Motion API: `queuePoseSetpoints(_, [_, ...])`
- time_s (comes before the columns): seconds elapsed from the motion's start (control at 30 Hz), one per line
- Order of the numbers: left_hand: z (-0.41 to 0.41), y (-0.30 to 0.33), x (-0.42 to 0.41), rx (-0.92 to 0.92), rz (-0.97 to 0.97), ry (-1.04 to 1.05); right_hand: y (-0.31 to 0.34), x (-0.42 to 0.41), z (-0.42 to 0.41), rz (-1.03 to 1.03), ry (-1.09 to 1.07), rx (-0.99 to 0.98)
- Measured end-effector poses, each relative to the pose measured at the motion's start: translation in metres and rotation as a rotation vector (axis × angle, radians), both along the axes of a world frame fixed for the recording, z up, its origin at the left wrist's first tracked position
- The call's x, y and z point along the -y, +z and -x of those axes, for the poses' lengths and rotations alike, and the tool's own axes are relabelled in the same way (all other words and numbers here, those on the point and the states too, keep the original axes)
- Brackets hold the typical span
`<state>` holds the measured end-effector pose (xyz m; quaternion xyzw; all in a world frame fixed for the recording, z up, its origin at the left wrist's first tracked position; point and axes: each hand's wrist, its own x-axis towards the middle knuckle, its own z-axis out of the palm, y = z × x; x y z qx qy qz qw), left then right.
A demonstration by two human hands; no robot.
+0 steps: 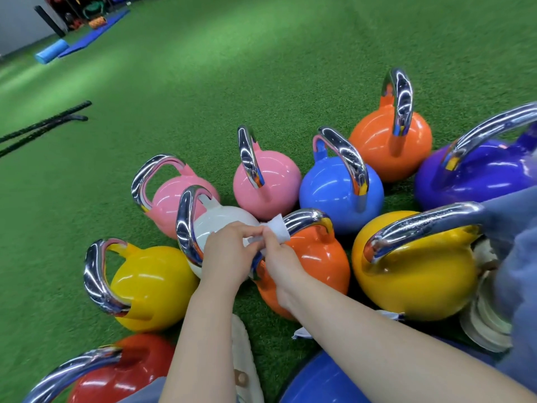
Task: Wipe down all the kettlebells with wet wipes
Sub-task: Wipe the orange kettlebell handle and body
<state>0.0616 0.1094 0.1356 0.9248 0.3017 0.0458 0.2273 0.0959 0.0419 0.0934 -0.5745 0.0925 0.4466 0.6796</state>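
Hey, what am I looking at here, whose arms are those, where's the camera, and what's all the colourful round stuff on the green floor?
This is one picture from a camera worn on a person's head, looking down at their own bare arms. The colourful balls with chrome handles are kettlebells standing on green turf, among them a white kettlebell and an orange kettlebell. The left hand and right hand together pinch a white wet wipe just above those two.

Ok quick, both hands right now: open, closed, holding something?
Left hand: fingers curled, pinching the white wet wipe.
Right hand: also pinching the same wet wipe, just above the near orange kettlebell.
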Motion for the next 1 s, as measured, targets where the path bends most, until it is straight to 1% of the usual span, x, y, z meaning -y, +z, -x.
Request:
queuePoseSetpoints(0.13, [-0.017, 0.007, 0.008, -0.106, -0.122, -0.013, -0.002, 0.005, -0.015, -0.024, -0.042, -0.092])
queuePoseSetpoints(0.23, [-0.032, 0.01, 0.018, -0.117, -0.127, -0.018, -0.004, 0.011, -0.03, 0.0, -0.057, -0.062])
queuePoseSetpoints(0.3, [-0.043, 0.009, 0.026, -0.105, -0.121, -0.029, -0.005, 0.015, -0.042, 0.02, -0.117, -0.056])
queuePoseSetpoints(0.43, [-0.06, 0.0, 0.042, -0.076, -0.151, -0.071, -0.005, 0.027, -0.063, -0.084, -0.227, -0.245])
queuePoseSetpoints(0.5, [-0.063, -0.005, 0.044, -0.06, -0.145, -0.069, -0.004, 0.034, -0.067, -0.113, -0.21, -0.332])
queuePoseSetpoints(0.6, [-0.065, -0.006, 0.045, -0.058, -0.152, -0.079, -0.006, 0.046, -0.065, -0.078, -0.23, -0.365])
queuePoseSetpoints(0.63, [-0.065, -0.005, 0.045, -0.061, -0.15, -0.086, -0.008, 0.048, -0.06, -0.019, -0.275, -0.318])
queuePoseSetpoints(0.67, [-0.064, -0.004, 0.044, -0.062, -0.14, -0.094, -0.011, 0.051, -0.053, 0.064, -0.33, -0.227])
queuePoseSetpoints(0.7, [-0.064, -0.004, 0.044, -0.057, -0.126, -0.101, -0.017, 0.053, -0.045, 0.167, -0.391, -0.062])
queuePoseSetpoints(0.73, [-0.063, -0.005, 0.043, -0.049, -0.116, -0.106, -0.023, 0.055, -0.039, 0.247, -0.439, 0.18])
queuePoseSetpoints(0.77, [-0.062, -0.005, 0.042, -0.041, -0.113, -0.11, -0.028, 0.056, -0.035, 0.268, -0.465, 0.449])
queuePoseSetpoints(0.8, [-0.061, -0.005, 0.041, -0.029, -0.111, -0.112, -0.031, 0.059, -0.035, 0.235, -0.46, 0.688])
queuePoseSetpoints(0.87, [-0.06, -0.005, 0.039, 0.002, -0.082, -0.113, -0.033, 0.062, -0.042, 0.262, -0.29, 1.089])
queuePoseSetpoints(0.9, [-0.058, -0.005, 0.037, 0.022, -0.058, -0.115, -0.033, 0.061, -0.049, 0.3, -0.155, 1.252])
queuePoseSetpoints(0.93, [-0.057, -0.005, 0.034, 0.049, -0.027, -0.119, -0.036, 0.061, -0.058, 0.332, 0.0, 1.352])
queuePoseSetpoints(1.0, [-0.053, -0.005, 0.027, 0.139, 0.072, -0.094, -0.034, 0.064, -0.071, 0.409, 0.264, 1.41])
